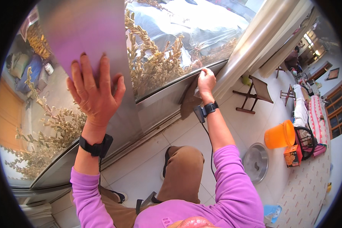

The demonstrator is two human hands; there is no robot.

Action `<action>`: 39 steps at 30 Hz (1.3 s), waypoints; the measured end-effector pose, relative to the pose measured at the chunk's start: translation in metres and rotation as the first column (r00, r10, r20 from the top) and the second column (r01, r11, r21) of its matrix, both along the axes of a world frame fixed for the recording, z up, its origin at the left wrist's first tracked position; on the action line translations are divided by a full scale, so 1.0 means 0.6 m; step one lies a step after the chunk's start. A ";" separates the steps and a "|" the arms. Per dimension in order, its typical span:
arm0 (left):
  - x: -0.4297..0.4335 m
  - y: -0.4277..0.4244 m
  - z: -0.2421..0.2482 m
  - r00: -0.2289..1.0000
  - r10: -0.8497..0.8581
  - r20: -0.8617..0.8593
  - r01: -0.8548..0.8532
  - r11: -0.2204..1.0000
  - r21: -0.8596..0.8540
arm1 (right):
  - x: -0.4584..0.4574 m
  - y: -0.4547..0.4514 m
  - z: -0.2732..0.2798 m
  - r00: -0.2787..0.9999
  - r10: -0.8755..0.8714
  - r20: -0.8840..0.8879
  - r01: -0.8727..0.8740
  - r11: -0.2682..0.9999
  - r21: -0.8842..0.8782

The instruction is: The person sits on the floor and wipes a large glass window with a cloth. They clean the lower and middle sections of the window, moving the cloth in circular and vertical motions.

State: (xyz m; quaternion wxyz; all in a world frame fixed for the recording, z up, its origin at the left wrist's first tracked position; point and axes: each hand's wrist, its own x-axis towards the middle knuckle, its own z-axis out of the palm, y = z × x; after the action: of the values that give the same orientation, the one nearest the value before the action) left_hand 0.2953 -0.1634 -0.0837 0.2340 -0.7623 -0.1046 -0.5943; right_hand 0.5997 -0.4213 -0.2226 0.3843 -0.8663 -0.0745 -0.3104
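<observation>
My left hand (95,88) lies with its fingers apart against a wide, glossy metal door frame (88,37), which mirrors the purple of my sleeve. Nothing is held in it. My right hand (206,81) is at the bottom edge of the glass pane (182,48), beside the curtain. Its fingers are curled, and a pale crumpled scrap (197,92) sticks out under the palm; most of it is hidden. A brown patch (189,101) shows on the lower panel below that hand; whether it is cloth or a reflection is unclear. Both wrists wear black straps with cables.
Cream curtains (250,37) hang at the right. A folding stool (253,94), a metal basin (255,163), an orange bucket (279,134) and a printed box (292,156) stand on the tiled floor (148,154). Dried plant stalks (156,59) lean outside the glass.
</observation>
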 end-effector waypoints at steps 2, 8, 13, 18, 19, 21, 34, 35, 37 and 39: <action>-0.002 -0.002 -0.001 1.000 -0.006 -0.004 0.006 1.000 -0.020 | -0.032 0.015 0.005 0.999 0.035 -0.002 -0.035 0.999 0.021; -0.003 -0.004 0.000 0.999 -0.034 0.001 0.034 0.998 -0.046 | -0.132 0.064 0.016 0.989 0.140 -0.049 -0.142 0.990 -0.023; -0.003 -0.006 0.000 0.999 -0.036 0.020 0.037 0.998 -0.049 | -0.202 0.099 0.020 0.972 0.228 -0.051 -0.230 0.973 -0.016; -0.004 -0.004 0.000 0.998 -0.057 0.028 0.058 0.998 -0.039 | -0.268 0.134 0.014 0.953 0.302 -0.001 -0.302 0.953 0.033; -0.003 -0.004 0.000 0.998 -0.063 0.025 0.064 0.997 -0.046 | -0.282 0.140 0.012 0.942 0.337 0.013 -0.337 0.941 0.040; -0.002 -0.005 -0.001 0.997 -0.074 0.038 0.077 0.995 -0.067 | -0.307 0.152 0.008 0.908 0.409 0.097 -0.415 0.908 0.053; 0.004 -0.003 -0.003 0.996 -0.069 0.062 0.073 0.996 -0.059 | -0.349 0.175 0.009 0.844 0.521 0.127 -0.533 0.839 0.103; 0.005 -0.002 -0.003 0.996 -0.066 0.063 0.069 0.996 -0.054 | -0.361 0.181 0.007 0.826 0.543 0.153 -0.557 0.828 0.070; 0.005 -0.003 -0.003 0.996 -0.063 0.068 0.065 0.997 -0.034 | -0.378 0.194 0.004 0.813 0.561 0.156 -0.573 0.818 0.051; 0.004 -0.003 -0.002 0.996 -0.062 0.067 0.064 0.998 -0.028 | -0.388 0.199 0.004 0.810 0.570 0.137 -0.580 0.814 0.045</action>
State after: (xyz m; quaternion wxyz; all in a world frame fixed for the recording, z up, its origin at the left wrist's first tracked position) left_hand 0.2978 -0.1651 -0.0847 0.2001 -0.7484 -0.0972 -0.6248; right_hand 0.3669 -0.3020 -0.2201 0.4917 -0.7662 -0.3421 -0.2328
